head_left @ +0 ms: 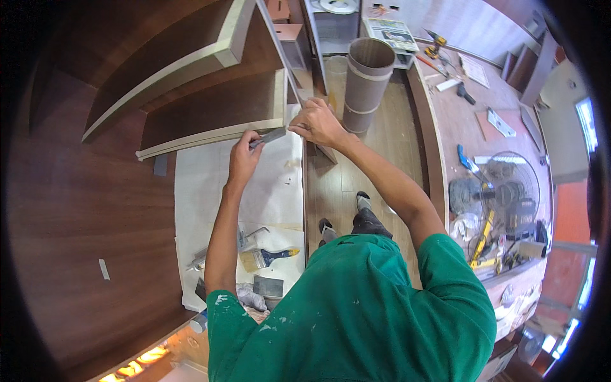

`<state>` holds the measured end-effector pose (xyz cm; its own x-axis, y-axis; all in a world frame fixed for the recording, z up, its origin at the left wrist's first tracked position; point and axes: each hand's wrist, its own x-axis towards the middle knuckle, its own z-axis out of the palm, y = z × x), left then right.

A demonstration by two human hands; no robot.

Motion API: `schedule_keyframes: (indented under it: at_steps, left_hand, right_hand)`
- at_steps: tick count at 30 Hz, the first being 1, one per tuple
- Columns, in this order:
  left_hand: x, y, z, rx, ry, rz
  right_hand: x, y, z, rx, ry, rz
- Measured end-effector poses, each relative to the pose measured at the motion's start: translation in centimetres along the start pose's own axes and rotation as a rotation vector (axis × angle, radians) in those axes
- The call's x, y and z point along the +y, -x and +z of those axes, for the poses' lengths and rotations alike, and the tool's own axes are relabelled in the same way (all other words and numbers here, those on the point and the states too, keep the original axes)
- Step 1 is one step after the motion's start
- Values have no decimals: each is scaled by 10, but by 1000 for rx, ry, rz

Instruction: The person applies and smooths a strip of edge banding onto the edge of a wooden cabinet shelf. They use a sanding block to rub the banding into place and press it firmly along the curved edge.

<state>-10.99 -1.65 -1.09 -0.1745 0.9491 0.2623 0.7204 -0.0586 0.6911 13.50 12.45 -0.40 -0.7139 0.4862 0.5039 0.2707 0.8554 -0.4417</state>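
My left hand (248, 146) pinches a dark grey flat piece (272, 135), like sandpaper or a blade, along the lower front edge of a brown shelf (210, 118) with pale edging. My right hand (315, 124) is closed by the right end of that shelf, at the upright board's edge; what its fingertips hold is unclear. Beneath lies a white-covered surface (203, 184) with a paintbrush (267, 258), grey squares (268, 286) and crumpled cloth (251, 296).
A large brown cylinder (368, 89) stands on the wooden floor ahead. The right-hand worktop holds a fan (509, 191), a drill (436, 44), a yellow level (484, 239) and several other tools. A brown panel (89, 229) borders the left side.
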Motion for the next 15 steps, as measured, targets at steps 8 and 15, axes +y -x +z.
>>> schedule_keyframes:
  at_steps: [8,15]
  left_hand:
    - [-1,-3,11,131,67,-58]
    - [13,-9,0,89,-25,-46]
  right_hand:
    - [-28,13,10,124,205,178]
    - [-27,5,22,189,259,277]
